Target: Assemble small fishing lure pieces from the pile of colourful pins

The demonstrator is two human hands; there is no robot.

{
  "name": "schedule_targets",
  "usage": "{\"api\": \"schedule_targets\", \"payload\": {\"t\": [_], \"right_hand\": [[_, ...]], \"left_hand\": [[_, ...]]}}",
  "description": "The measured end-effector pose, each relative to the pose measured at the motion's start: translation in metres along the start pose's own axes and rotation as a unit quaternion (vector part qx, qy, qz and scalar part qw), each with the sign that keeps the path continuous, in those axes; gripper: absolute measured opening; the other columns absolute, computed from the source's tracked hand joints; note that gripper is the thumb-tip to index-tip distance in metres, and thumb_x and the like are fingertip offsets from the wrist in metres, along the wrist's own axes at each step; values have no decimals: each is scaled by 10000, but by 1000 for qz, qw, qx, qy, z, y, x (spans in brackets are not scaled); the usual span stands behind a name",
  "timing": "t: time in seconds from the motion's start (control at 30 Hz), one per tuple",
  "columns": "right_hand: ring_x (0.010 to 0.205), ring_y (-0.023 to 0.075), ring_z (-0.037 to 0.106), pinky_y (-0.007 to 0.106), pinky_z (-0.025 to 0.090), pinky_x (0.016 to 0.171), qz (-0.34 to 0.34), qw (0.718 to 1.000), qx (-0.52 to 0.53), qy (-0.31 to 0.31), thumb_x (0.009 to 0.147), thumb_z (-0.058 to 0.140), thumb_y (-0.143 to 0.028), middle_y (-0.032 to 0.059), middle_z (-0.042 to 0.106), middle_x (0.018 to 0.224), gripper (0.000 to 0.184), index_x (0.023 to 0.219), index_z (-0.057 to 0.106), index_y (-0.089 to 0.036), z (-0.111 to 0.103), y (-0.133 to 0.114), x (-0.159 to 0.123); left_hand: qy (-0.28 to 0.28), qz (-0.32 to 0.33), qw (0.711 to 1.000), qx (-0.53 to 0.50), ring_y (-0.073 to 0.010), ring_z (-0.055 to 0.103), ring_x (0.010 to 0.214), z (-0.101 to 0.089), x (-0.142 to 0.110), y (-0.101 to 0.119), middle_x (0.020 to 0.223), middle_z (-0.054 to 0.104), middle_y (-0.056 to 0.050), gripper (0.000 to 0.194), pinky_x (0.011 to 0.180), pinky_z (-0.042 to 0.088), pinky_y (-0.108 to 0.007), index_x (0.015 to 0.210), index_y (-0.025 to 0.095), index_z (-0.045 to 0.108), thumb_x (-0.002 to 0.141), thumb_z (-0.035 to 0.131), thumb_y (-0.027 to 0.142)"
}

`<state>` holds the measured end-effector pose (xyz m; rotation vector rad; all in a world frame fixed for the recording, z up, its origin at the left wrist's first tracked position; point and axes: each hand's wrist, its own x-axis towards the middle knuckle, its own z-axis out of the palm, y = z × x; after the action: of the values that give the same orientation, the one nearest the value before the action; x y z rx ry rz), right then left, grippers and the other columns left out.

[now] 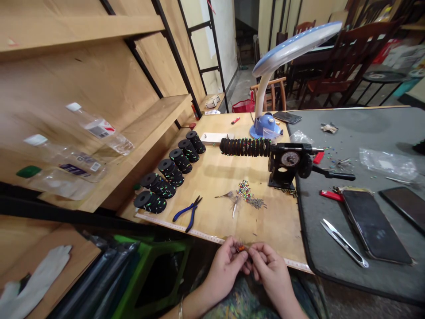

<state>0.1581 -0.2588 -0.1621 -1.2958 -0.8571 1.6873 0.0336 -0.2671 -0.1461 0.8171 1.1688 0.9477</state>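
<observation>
Bare left hand (227, 269) pinching a small orange piece (241, 248) by the pale wooden table (212, 186), I close my bare right hand (272, 267) beside it, contents unclear, apparently fine work needing steady fingertips.

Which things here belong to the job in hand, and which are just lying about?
Likely in the job:
orange piece in the left hand
beads
metal bits
pliers
crank machine
black rolls

Probably just lying about:
bottles
glove
phones
red lighter
</observation>
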Motion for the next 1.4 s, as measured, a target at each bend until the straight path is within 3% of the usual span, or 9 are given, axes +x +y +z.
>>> {"api": "schedule_targets", "payload": {"t": [0.17, 0.33, 0.57, 0.9, 1.2, 1.4], "right_hand": [[320, 50, 327, 180, 228, 372, 20, 1000, 5, -5, 597, 684, -721, -77, 472, 352, 569, 676, 569, -169, 1, -2, -2], [309, 43, 294, 174, 208, 359, 31, 999, -2, -7, 592, 675, -729, -85, 457, 335, 574, 665, 559, -172, 1, -1, -2], [284, 45, 241, 177, 175, 335, 30, 999, -21, 7, 617, 633, -749, -109, 405, 301, 560, 657, 522, -201, -8, 14, -4], [289, 46, 233, 168, 178, 344, 48, 998, 0, -36, 704, 615, -682, -122, 379, 306, 488, 673, 503, -208, -6, 17, -13], [271, 39, 241, 167, 168, 329, 59, 995, 2, -84, 708, 598, -700, -120, 394, 303, 509, 671, 496, -203, -7, 18, -12], [254, 36, 226, 170, 133, 317, 75, 994, 12, -83, 688, 609, -699, -121, 389, 288, 510, 660, 487, -205, -6, 19, -8]], "left_hand": [[11, -22, 999, -35, -103, 585, 585, -1, -1, 3, 719, 618, 2, 445, 566, 476, -224, 892, 156, 522, 702, 750, 488], [-1, -26, 1000, -9, -104, 567, 568, 0, -1, 5, 637, 600, -3, 390, 580, 470, -230, 736, 138, 547, 718, 731, 481], [36, -15, 999, 33, -113, 550, 540, -3, 0, 0, 596, 611, 4, 353, 552, 443, -232, 743, 157, 540, 749, 688, 478], [28, -29, 999, 18, -105, 521, 512, -6, -2, 1, 569, 593, 15, 313, 530, 393, -223, 749, 161, 528, 775, 663, 443], [24, -22, 999, 23, -104, 520, 522, -7, -2, -2, 586, 566, 27, 325, 531, 402, -223, 749, 157, 534, 766, 678, 447], [25, -16, 999, 35, -107, 518, 527, -6, -3, 0, 587, 566, 27, 341, 539, 410, -228, 742, 158, 536, 765, 676, 469]]}}
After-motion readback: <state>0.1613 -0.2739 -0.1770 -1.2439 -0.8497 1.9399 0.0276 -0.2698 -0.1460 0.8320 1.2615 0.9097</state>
